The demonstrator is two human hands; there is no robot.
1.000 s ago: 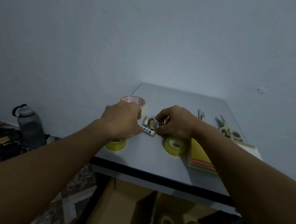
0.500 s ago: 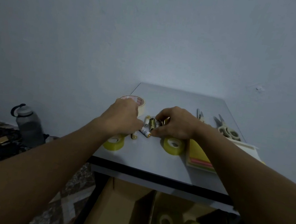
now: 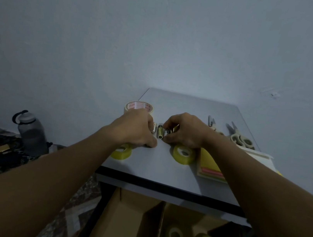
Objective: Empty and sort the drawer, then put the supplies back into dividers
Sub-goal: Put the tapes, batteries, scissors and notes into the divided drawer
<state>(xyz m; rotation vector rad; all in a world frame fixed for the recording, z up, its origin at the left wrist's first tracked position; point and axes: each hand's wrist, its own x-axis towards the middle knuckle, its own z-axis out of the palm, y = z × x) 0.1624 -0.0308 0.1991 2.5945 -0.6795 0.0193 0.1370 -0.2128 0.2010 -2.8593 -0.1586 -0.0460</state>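
Several small batteries (image 3: 160,132) lie side by side in the middle of the grey desk top (image 3: 156,167). My left hand (image 3: 136,128) curls over the batteries at their left end, fingers bent down around them. From the right, my right hand (image 3: 185,131) pinches the batteries at that end. Two yellow tape rolls (image 3: 184,154) (image 3: 121,151) lie on the desk in front of the hands, and a wide beige tape roll (image 3: 139,106) stands behind my left hand. Below the desk the cardboard drawer (image 3: 128,221) is pulled out, with a divider (image 3: 150,229) and two tape rolls (image 3: 174,235) in one compartment.
Sticky note pads (image 3: 210,168) lie at the right on the desk, with two pairs of scissors (image 3: 239,137) and an envelope behind them. A grey water bottle (image 3: 31,133) stands on the floor at the left, by a patterned rug.
Both hands drew the scattered batteries together into a tighter row. The battery that lay crosswise in front is now lined up with the others.
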